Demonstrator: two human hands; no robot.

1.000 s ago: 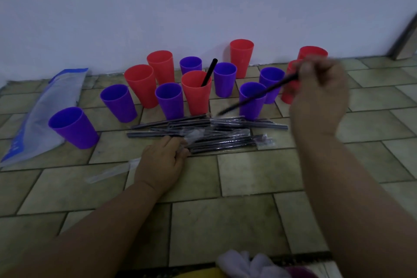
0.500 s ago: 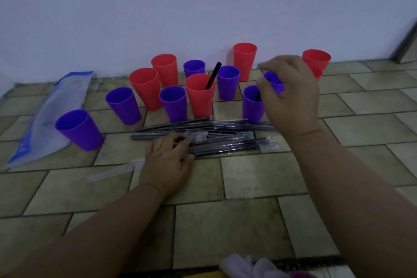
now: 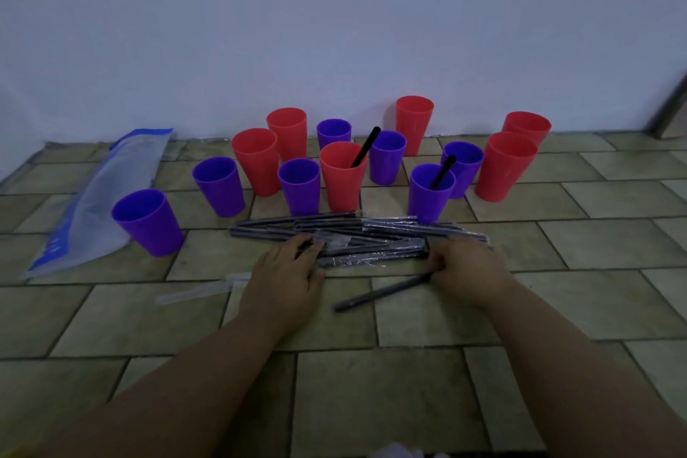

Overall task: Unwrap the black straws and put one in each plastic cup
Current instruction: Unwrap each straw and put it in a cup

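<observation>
Several red and purple plastic cups stand on the tiled floor by the wall. A bare black straw leans in a red cup [image 3: 342, 175], another in a purple cup [image 3: 430, 191]. A pile of wrapped black straws [image 3: 357, 234] lies in front of the cups. My left hand [image 3: 286, 273] rests on the pile's left part, fingers curled over a wrapped straw. My right hand [image 3: 468, 271] grips one end of a wrapped straw [image 3: 379, 294] that slants toward me off the pile.
A large clear and blue plastic bag [image 3: 100, 197] lies at the left by the wall. An empty clear straw wrapper [image 3: 200, 292] lies left of my left hand. The white wall rises right behind the cups. Bare tiles stretch in front and to the right.
My right hand put the bare straw into the front purple cup, then came down to the pile and took hold of a wrapped straw. My left hand stayed on the pile.
</observation>
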